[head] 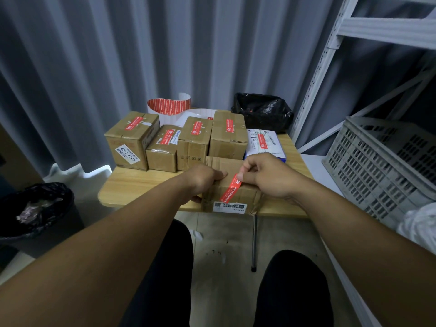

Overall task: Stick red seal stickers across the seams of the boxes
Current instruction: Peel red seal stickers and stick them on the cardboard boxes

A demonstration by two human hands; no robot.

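We look down at one ribbed grey wall point(94, 67), with one white metal rack point(342, 31) and one grey slotted crate point(377, 166) on the right. One light wooden bench point(141, 185) stands in the middle. One black-lined bin point(35, 208) sits on the floor to its left, and one black bag point(263, 112) sits at the bench's far right corner.

Along the back of the bench we count four sealed boxes point(194, 142) of brown cardboard in a close row, each with one red strip across its top. Just right of them lies one white parcel point(264, 142), also with a red strip. Behind the row curls one sticker sheet point(168, 106) carrying red strips.

A sixth package, the near box point(247, 195), sits at the bench's front edge. The left hand point(203, 180) grips its left top edge, fingers curled over it. The right hand point(269, 178) pinches the upper end of one red seal sticker point(230, 188), whose lower end lies on the box top. Its white print is too small for us to read. On the leftmost box, a white label point(127, 154) reads "43-2-4202".
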